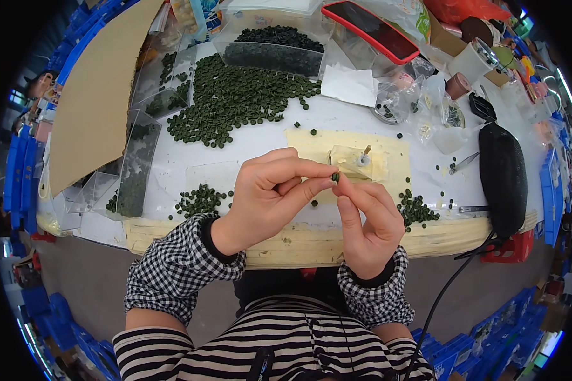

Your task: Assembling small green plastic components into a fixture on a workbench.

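We find the left hand (264, 198) pinching a small dark-green piece (335, 177), the right hand (372, 227) meeting it. Just beyond, we note a peg (367, 151) on a taped block (345, 163); farther left on the white table (171, 166) lies a large green pile (229, 101).

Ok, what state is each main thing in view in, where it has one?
Left hand, pinching a small green part
Right hand, fingertip at that part
Clear bin, holding dark green parts
Large green heap, loose, spread out
Red-cased phone, screen dark
Cardboard sheet, rough-edged
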A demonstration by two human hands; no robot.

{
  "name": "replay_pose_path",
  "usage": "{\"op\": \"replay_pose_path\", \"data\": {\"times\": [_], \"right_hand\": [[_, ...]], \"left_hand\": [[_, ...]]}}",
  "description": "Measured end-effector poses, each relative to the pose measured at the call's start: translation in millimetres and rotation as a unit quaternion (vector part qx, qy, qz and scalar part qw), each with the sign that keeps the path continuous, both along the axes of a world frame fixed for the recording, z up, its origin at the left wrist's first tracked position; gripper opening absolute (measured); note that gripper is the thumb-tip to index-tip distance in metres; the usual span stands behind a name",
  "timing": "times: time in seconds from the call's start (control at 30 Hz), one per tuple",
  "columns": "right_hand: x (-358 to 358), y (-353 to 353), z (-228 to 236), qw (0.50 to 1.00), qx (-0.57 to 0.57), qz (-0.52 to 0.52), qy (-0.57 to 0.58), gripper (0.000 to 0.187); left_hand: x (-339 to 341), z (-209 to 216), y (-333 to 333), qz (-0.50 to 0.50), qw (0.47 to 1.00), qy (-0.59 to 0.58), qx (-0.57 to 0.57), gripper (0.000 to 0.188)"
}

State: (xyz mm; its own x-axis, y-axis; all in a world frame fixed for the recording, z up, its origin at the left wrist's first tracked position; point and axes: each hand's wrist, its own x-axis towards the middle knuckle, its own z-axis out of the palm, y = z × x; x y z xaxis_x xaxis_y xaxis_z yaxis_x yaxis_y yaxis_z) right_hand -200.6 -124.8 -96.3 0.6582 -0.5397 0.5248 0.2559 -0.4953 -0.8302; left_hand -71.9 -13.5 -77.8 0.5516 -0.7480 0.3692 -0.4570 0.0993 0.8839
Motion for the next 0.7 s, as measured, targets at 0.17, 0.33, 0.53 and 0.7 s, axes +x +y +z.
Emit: {"op": "replay_pose_path", "data": {"times": [0.17, 0.33, 0.53, 0.7], "right_hand": [[-5, 2, 0, 0.998, 0.048, -0.047, -0.007, 0.028], [-8, 2, 2, 0.997, 0.061, -0.037, 0.004, 0.027], [-8, 2, 3, 0.997, 0.063, -0.039, 0.013, 0.026], [-7, 3, 3, 0.997, 0.071, -0.041, 0.008, 0.025]], "left_hand": [[14, 8, -2, -0.051, 0.992, -0.043, 0.103, 0.015], [21, -6, 2, -0.109, 0.966, -0.156, 0.174, 0.010], [23, 12, 1, -0.092, 0.963, 0.128, 0.219, 0.017], [28, -2, -1, -0.081, 0.870, 0.485, 0.027, 0.024]]}}
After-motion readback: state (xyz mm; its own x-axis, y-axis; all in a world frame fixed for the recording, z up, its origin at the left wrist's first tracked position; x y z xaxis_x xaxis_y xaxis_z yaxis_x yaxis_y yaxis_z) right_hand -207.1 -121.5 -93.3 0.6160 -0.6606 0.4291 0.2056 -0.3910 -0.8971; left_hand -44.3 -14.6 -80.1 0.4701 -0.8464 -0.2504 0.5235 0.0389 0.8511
